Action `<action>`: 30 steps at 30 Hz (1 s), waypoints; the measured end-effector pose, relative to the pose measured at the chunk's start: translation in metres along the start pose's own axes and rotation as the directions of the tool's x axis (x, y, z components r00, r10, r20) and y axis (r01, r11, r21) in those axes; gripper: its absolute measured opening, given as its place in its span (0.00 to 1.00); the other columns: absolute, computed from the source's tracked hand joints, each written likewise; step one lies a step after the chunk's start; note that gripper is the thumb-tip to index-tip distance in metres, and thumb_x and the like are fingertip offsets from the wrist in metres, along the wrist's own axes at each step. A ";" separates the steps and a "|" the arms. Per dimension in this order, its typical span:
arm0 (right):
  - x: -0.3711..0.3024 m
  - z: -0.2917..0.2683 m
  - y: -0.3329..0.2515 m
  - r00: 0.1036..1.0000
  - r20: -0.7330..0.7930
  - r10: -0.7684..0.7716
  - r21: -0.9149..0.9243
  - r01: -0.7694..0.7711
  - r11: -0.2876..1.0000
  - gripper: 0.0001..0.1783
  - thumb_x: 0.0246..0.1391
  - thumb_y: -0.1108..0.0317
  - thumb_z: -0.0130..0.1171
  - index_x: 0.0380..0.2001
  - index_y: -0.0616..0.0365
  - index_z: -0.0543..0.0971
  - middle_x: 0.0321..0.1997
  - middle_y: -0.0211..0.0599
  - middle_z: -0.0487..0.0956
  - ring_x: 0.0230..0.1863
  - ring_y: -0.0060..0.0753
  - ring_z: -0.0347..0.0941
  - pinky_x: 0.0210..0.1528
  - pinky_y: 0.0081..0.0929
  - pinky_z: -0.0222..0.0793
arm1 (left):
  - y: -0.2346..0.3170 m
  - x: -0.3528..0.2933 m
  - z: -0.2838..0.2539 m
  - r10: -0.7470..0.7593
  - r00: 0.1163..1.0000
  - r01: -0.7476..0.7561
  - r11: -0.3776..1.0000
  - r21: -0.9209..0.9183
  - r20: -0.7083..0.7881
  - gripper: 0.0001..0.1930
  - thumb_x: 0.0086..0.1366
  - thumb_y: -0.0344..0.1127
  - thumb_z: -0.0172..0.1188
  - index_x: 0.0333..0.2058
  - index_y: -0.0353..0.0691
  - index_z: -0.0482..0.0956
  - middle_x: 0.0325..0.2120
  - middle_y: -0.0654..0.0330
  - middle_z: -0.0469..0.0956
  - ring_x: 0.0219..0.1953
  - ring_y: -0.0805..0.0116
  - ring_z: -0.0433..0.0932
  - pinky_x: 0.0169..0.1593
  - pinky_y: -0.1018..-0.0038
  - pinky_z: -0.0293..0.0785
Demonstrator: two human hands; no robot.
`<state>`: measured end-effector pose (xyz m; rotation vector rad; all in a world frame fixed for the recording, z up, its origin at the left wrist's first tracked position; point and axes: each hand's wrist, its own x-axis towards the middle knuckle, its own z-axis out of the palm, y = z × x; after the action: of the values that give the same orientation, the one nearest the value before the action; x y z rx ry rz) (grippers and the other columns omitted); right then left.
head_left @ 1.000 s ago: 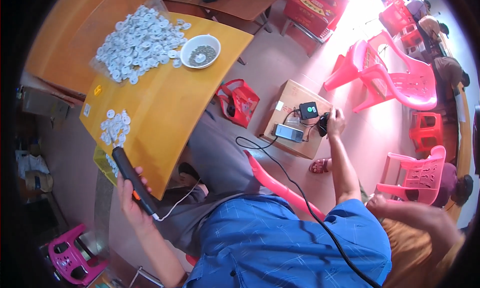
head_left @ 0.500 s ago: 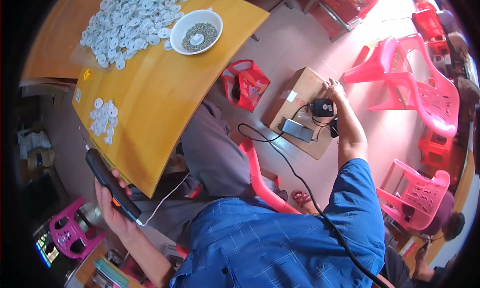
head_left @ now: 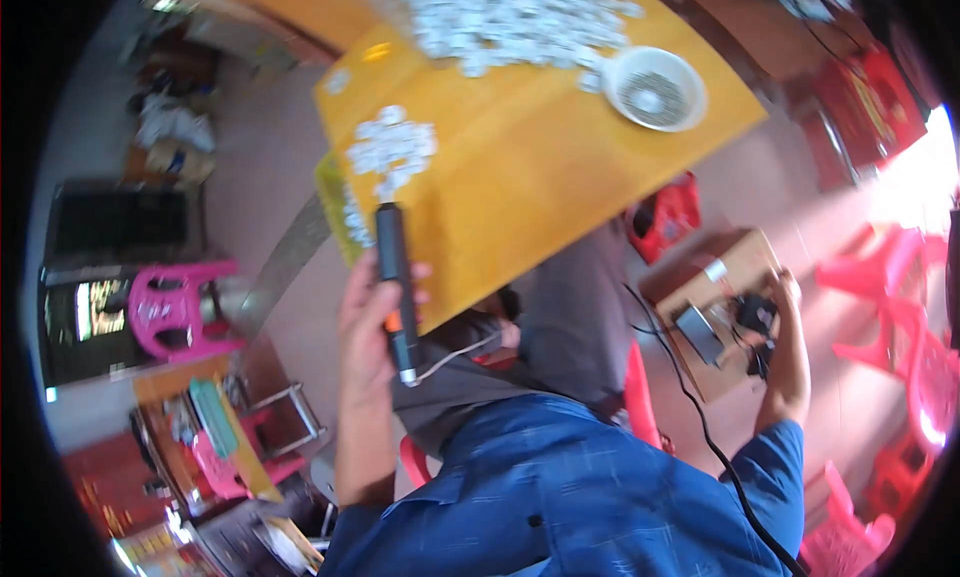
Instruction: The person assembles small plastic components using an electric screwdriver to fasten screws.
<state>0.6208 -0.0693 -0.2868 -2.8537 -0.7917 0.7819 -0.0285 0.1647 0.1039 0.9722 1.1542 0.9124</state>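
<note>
My left hand [head_left: 372, 322] is wrapped round a black electric screwdriver [head_left: 392, 252] with an orange switch and a pale cable at its lower end. The tool's tip points up toward a small group of white round plastic pieces [head_left: 392, 149] on the yellow wooden table [head_left: 510, 197]. At the far side lies a big heap of similar white pieces [head_left: 510, 22]. Beside the heap stands a white bowl [head_left: 693, 75] of small metal screws with one white piece in it. My right hand [head_left: 788, 289] is at the edge of a cardboard box [head_left: 735, 260]; its fingers are blurred.
On the box sit a grey power bank-like block [head_left: 700, 335], a black square device [head_left: 755, 315] and tangled cables. A red bag [head_left: 668, 217] lies below the table edge. Pink plastic chairs [head_left: 875, 267] are at the right, a purple chair [head_left: 180, 310] at the left. A black cable [head_left: 715, 432] crosses my right side.
The view has swung left, so the table and box appear farther right. The screwdriver is now more upright, in front of the table's near edge. My right hand remains at the box.
</note>
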 end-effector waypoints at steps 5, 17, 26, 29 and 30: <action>0.014 0.025 -0.020 0.985 0.153 -0.081 0.140 0.059 0.988 0.23 0.54 0.45 0.56 0.36 0.56 0.78 0.28 0.43 0.81 0.26 0.39 0.80 0.34 0.37 0.75 | -0.004 -0.007 -0.006 0.023 0.998 -0.024 1.000 -0.012 -0.062 0.29 0.67 0.33 0.56 0.65 0.40 0.61 0.44 0.51 0.80 0.37 0.69 0.81 0.37 0.76 0.81; 0.037 -0.002 -0.030 0.972 0.187 -0.144 0.379 0.065 0.923 0.32 0.58 0.45 0.55 0.47 0.68 0.75 0.39 0.57 0.83 0.33 0.51 0.83 0.31 0.51 0.77 | -0.004 0.036 -0.029 -0.036 0.992 0.011 0.978 -0.209 -0.118 0.16 0.67 0.35 0.57 0.52 0.36 0.71 0.36 0.57 0.80 0.33 0.70 0.78 0.35 0.75 0.77; -0.015 -0.124 -0.229 0.842 -0.371 -0.392 0.584 0.540 0.606 0.27 0.65 0.57 0.50 0.61 0.65 0.69 0.61 0.50 0.74 0.63 0.46 0.69 0.65 0.36 0.61 | -0.006 0.021 -0.025 0.087 0.992 -0.108 0.963 -0.247 -0.094 0.20 0.67 0.36 0.58 0.56 0.36 0.70 0.37 0.58 0.80 0.36 0.73 0.78 0.37 0.75 0.77; -0.004 -0.160 -0.284 0.816 -0.396 -0.422 0.632 0.575 0.519 0.25 0.65 0.59 0.49 0.59 0.64 0.71 0.60 0.46 0.75 0.61 0.42 0.69 0.64 0.34 0.61 | -0.017 0.018 -0.053 0.113 0.980 -0.150 0.960 -0.235 -0.161 0.17 0.67 0.36 0.58 0.51 0.35 0.72 0.36 0.61 0.80 0.36 0.75 0.77 0.41 0.78 0.75; 0.001 -0.173 -0.295 0.748 -0.510 -0.424 0.548 0.663 0.510 0.22 0.65 0.62 0.48 0.57 0.65 0.73 0.57 0.45 0.76 0.58 0.40 0.71 0.62 0.33 0.63 | -0.017 0.019 -0.055 0.110 0.980 -0.149 0.959 -0.240 -0.167 0.17 0.67 0.36 0.58 0.51 0.35 0.72 0.36 0.61 0.80 0.36 0.75 0.77 0.41 0.78 0.75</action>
<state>0.5716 0.1964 -0.0770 -1.7799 -0.9973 0.3777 -0.0775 0.1847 0.0746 0.7878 1.0780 1.2254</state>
